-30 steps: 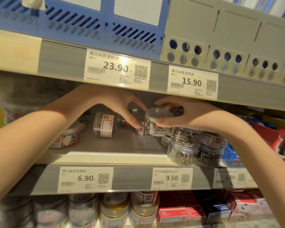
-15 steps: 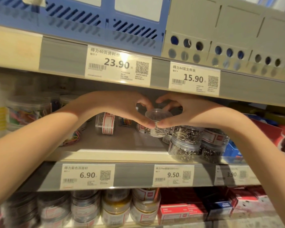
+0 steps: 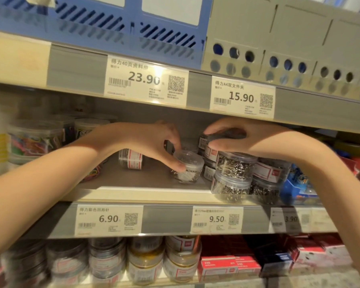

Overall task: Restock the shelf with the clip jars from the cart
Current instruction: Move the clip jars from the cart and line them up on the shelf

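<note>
Both my arms reach into the middle shelf (image 3: 145, 195). My left hand (image 3: 154, 144) grips a clear jar of silver clips (image 3: 188, 168) that stands on the shelf board, thumb in front and fingers behind its lid. My right hand (image 3: 241, 140) holds a second jar (image 3: 210, 145) set on top of the stacked clip jars (image 3: 233, 175) at the right, fingers curled over its lid. Another jar (image 3: 131, 159) lies on its side further back on the shelf.
Tubs of coloured clips (image 3: 35, 138) fill the shelf's left end. Blue packets (image 3: 297, 183) sit at the right. The upper shelf edge with price tags (image 3: 145, 80) hangs low over my hands. More jars (image 3: 145, 260) and red boxes (image 3: 229, 267) are below.
Both hands held one jar together in the air. Now my left hand has lowered that jar onto the shelf board, and my right hand has moved right onto a jar atop the stack.
</note>
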`<action>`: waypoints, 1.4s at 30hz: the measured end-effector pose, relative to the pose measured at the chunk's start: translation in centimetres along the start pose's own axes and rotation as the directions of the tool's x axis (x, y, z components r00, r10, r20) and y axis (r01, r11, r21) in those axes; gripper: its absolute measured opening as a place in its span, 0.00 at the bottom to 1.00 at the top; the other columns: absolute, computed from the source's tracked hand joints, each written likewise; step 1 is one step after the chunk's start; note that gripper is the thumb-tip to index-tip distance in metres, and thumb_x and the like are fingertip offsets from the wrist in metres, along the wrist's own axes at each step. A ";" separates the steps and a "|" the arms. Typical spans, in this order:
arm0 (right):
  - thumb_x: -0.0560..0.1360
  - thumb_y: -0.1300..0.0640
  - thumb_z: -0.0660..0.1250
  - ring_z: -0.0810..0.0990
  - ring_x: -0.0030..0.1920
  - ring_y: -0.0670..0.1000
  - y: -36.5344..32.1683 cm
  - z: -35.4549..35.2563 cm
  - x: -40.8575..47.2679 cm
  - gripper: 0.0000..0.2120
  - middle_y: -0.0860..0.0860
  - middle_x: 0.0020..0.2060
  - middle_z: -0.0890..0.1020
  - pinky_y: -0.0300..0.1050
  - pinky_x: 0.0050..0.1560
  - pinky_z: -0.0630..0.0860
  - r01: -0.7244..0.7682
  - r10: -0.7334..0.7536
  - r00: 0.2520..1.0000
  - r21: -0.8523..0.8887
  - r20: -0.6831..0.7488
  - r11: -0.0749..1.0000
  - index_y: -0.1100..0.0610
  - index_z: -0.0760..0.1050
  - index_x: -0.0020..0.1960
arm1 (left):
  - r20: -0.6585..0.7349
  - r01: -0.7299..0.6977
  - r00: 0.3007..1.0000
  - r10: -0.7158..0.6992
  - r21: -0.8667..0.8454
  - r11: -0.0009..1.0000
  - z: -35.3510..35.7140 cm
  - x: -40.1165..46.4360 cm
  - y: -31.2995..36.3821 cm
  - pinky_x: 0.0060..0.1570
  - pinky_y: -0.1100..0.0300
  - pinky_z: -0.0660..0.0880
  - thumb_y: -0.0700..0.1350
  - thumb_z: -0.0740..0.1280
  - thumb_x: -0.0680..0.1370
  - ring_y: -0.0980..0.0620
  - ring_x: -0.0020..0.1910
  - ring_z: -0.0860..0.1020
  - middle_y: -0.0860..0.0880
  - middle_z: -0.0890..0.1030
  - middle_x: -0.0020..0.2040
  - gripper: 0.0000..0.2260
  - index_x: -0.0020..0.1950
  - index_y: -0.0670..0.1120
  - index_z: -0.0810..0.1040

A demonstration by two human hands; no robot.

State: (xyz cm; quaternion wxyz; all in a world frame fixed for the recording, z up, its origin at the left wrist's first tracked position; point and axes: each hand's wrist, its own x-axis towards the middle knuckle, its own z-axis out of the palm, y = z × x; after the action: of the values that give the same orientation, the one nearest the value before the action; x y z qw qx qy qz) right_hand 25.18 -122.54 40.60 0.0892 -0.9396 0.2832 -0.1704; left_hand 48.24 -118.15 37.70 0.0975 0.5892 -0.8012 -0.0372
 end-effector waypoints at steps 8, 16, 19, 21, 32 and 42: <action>0.75 0.48 0.65 0.70 0.45 0.23 1.8 -0.2 -0.1 0.11 0.34 0.51 0.76 0.16 0.49 0.61 0.003 -0.002 0.996 0.018 -0.087 1.000 0.45 0.75 0.56 | -0.006 -0.004 1.000 0.004 0.080 0.997 0.5 0.3 0.0 0.66 0.52 0.63 0.76 0.61 0.57 0.57 0.60 0.64 0.58 0.71 0.55 0.24 0.37 0.59 0.80; 0.76 0.44 0.62 0.72 0.52 0.32 2.4 0.1 -0.1 0.09 0.32 0.52 0.76 0.23 0.51 0.65 -0.053 0.052 0.998 -0.048 -0.020 0.997 0.38 0.76 0.54 | -0.057 0.021 0.998 -0.015 0.100 0.995 0.6 0.4 0.1 0.59 0.59 0.67 0.71 0.66 0.59 0.58 0.56 0.66 0.57 0.70 0.52 0.23 0.43 0.56 0.77; 0.75 0.43 0.61 0.73 0.54 0.36 2.7 0.3 0.0 0.07 0.30 0.50 0.76 0.35 0.57 0.67 -0.056 0.055 0.998 -0.039 -0.015 0.998 0.36 0.75 0.52 | -0.063 0.014 0.998 -0.010 0.057 0.998 0.5 0.3 0.3 0.58 0.59 0.67 0.69 0.68 0.61 0.58 0.58 0.68 0.59 0.71 0.55 0.27 0.54 0.57 0.73; 0.75 0.43 0.61 0.74 0.54 0.37 2.8 0.4 0.0 0.07 0.30 0.50 0.77 0.37 0.59 0.67 -0.049 0.048 0.999 -0.028 -0.026 0.998 0.35 0.75 0.51 | -0.035 0.006 0.999 -0.007 -0.016 1.000 0.4 0.2 0.5 0.62 0.60 0.66 0.66 0.70 0.63 0.60 0.61 0.68 0.61 0.72 0.61 0.29 0.62 0.60 0.72; 0.76 0.43 0.60 0.72 0.51 0.31 2.8 0.5 -0.2 0.07 0.28 0.48 0.76 0.27 0.51 0.66 -0.034 0.034 0.999 -0.002 -0.026 0.999 0.35 0.75 0.51 | 0.098 0.047 0.994 -0.040 -0.068 0.997 0.1 0.1 0.2 0.70 0.59 0.60 0.69 0.67 0.64 0.64 0.66 0.67 0.65 0.71 0.66 0.32 0.67 0.65 0.70; 0.77 0.46 0.60 0.70 0.48 0.29 2.6 0.6 -0.3 0.06 0.27 0.46 0.74 0.23 0.48 0.63 -0.044 0.044 0.999 0.011 -0.027 0.999 0.36 0.74 0.51 | 0.073 0.111 0.992 -0.107 -0.048 0.993 -2.1 -2.1 -0.5 0.69 0.60 0.60 0.68 0.69 0.62 0.63 0.68 0.64 0.66 0.66 0.68 0.34 0.66 0.69 0.65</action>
State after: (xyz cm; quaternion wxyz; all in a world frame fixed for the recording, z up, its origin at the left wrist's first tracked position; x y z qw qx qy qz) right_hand 23.87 -124.51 39.30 0.0938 -0.9302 0.3043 -0.1825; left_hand 49.73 -116.17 39.39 0.0825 0.6278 -0.7694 -0.0839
